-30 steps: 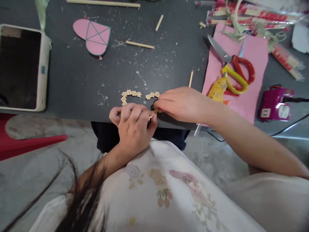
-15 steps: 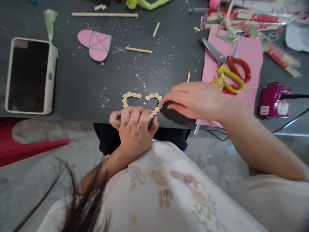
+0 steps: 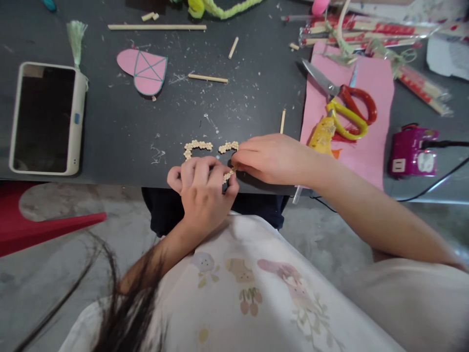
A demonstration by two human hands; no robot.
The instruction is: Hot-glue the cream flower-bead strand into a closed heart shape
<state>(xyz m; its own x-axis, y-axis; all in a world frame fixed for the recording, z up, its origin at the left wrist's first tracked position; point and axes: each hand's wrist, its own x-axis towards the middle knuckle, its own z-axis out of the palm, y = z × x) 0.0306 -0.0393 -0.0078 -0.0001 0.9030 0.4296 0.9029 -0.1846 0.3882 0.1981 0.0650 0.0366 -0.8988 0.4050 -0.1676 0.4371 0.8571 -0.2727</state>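
Note:
A heart-shaped outline (image 3: 198, 144) built of small pale wooden-looking bits lies at the table's near edge, with a gap at the middle of its top. Curled over its lower left part is my left hand (image 3: 203, 183), fingers bent down onto it and thumb beside the lower right strand. My right hand (image 3: 273, 157) has its fingertips closed together on the outline's right side, hiding that stretch. Whether a separate small bit sits between those fingertips cannot be seen.
Red-and-yellow-handled scissors (image 3: 346, 105) rest on pink paper (image 3: 377, 137) at right, near a purple box (image 3: 413, 152) with a cable. Several cut sticks (image 3: 208, 78) and a pink paper heart (image 3: 150, 71) lie farther back. A phone-like device (image 3: 46, 120) lies at left.
My right hand has moved left and slightly down, its fingers now over the heart outline's right side. The left hand stays nearly where it was. The view has shifted slightly.

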